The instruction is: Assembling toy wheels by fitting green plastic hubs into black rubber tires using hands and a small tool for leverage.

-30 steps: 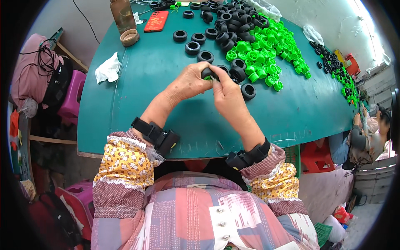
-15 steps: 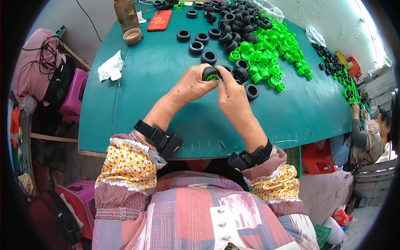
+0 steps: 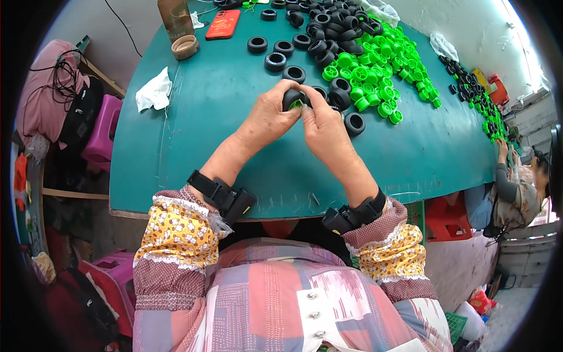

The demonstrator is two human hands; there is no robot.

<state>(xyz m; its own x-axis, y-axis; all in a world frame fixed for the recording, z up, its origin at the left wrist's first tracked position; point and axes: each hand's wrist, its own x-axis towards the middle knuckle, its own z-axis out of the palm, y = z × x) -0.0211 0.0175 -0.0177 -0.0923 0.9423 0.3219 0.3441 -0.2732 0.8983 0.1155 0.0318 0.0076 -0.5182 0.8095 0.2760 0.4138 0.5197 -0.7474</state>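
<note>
Above the table, both hands are closed around a small black toy tyre (image 3: 290, 98), with part of a green wheel rim (image 3: 297, 104) showing inside it. My left hand (image 3: 271, 115) grips the tyre from the left side, fingers wrapped over it. From the right, my right hand (image 3: 324, 124) pinches the tyre and rim with thumb and fingers, whose tips partly hide the rim. Just beyond and beside the hands lie loose black tyres, one of them (image 3: 355, 124) right of my right hand. A heap of green wheel rims (image 3: 381, 76) spreads farther right.
A pile of black tyres (image 3: 334, 29) covers the far part of the green table (image 3: 193, 135). To the left are a crumpled tissue (image 3: 154, 90), a red phone (image 3: 223, 24) and a brown bottle (image 3: 176, 20). Another person (image 3: 516, 190) works at the far right.
My right hand's fingers have moved over the top of the tyre, and less of the green rim shows. Both hands stay in nearly the same place.
</note>
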